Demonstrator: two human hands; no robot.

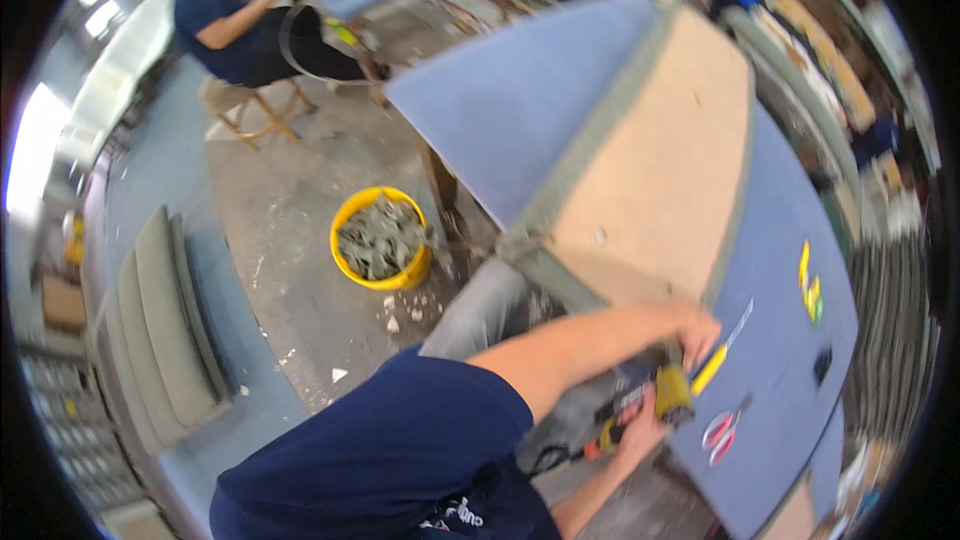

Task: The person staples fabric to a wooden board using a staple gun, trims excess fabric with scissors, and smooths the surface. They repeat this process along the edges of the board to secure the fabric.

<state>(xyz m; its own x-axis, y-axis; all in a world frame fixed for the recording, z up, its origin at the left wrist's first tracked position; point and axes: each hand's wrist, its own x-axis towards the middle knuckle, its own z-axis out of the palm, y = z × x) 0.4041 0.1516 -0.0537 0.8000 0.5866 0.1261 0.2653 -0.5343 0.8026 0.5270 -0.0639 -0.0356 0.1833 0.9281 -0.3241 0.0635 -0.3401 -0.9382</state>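
My right hand (642,428) is wrapped round a yellow-and-black staple gun (674,395), somewhat blurred, at the near edge of the blue-covered table. Just above it my left hand (699,332) bends downward with its fingers curled together; whatever is in them is hidden. Beside the left hand lies a panel (655,155) with a pale board face and grey-green fabric round its edges. A yellow-handled tool with a long thin blade (711,370) rests right of my hands. Scissors with red handles (720,435) lie nearer on the blue cover (775,340).
A yellow bucket (422,265) of fabric scraps stands on the floor to the left, with white bits scattered near it. Grey-green cushions (160,330) lie farther left. Another person (235,20) sits on a stool at a far blue table. A yellow-green tool (809,285) lies at right.
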